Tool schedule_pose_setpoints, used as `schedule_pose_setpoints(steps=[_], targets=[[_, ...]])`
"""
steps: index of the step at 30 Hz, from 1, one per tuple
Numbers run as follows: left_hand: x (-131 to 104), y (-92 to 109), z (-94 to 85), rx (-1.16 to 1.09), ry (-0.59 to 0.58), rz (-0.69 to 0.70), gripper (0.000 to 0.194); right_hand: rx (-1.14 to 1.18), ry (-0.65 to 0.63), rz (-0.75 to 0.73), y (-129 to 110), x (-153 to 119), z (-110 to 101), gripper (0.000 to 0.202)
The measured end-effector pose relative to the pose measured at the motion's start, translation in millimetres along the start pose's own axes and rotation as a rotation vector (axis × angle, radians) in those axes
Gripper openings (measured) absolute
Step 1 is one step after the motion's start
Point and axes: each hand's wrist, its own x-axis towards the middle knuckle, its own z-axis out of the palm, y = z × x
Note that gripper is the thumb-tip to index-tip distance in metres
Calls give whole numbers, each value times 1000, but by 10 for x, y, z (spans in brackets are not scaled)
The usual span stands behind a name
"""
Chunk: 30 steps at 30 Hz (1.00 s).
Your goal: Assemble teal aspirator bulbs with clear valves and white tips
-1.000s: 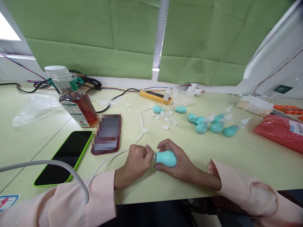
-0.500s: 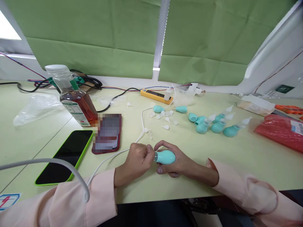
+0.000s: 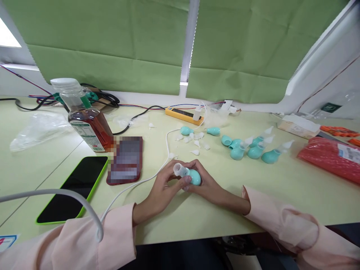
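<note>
A teal bulb (image 3: 195, 177) with a clear, open-ended collar (image 3: 180, 170) is held between both hands near the table's front edge, its collar pointing up and left. My right hand (image 3: 203, 180) wraps round the bulb from the right. My left hand (image 3: 168, 183) grips it from the left, thumb on the front where collar and bulb meet. Behind the hands lie small white nozzle pieces (image 3: 194, 152) and two loose teal bulbs, one of them on its side (image 3: 213, 131). Farther right stand several teal bulbs with white tips, one at the end (image 3: 271, 156).
At left are a bottle of amber liquid (image 3: 94, 131), a green-edged phone (image 3: 75, 189) and a red-cased phone (image 3: 126, 161). A white cable (image 3: 149, 178) crosses the table to a yellow power strip (image 3: 183, 116). A red package (image 3: 329, 155) lies far right.
My left hand has opened from a fist round the collar and now holds the bulb with thumb and fingers. The bulb has tilted, its open collar now showing. The view has shifted slightly.
</note>
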Motion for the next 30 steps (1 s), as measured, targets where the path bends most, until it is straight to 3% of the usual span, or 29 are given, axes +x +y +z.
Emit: schedule_pose_setpoints(steps=[2, 4, 6, 9, 12, 16, 19, 23, 26, 30], targets=[[6, 1, -7, -4, 40, -7, 21, -108, -30, -68, 11, 36, -111, 42], [12, -1, -17, 14, 89, -45, 22, -242, 28, -188, 34, 113, -313, 46], [17, -9, -25, 64, 66, -109, 22, -420, 211, -280, 84, 223, -558, 47], [19, -28, -28, 174, -10, -175, 22, -860, 421, -260, 198, 373, -831, 45], [15, -26, -19, 297, 18, -149, 22, -1144, 367, -257, 291, 431, -854, 42], [-5, 8, -3, 363, -16, -128, 28, -1266, 204, -268, 330, 427, -700, 38], [-23, 23, 2, 448, -41, -118, 30, -1321, 205, -235, 349, 448, -666, 27], [-26, 20, -4, 509, -14, -83, 24, -1171, 276, -286, 328, 461, -696, 17], [-23, 7, -16, 471, -34, -108, 16, -714, 294, -312, 197, 393, -663, 14], [-38, -11, -27, 386, -36, -135, 16, -72, 124, -148, -55, 237, -541, 15]])
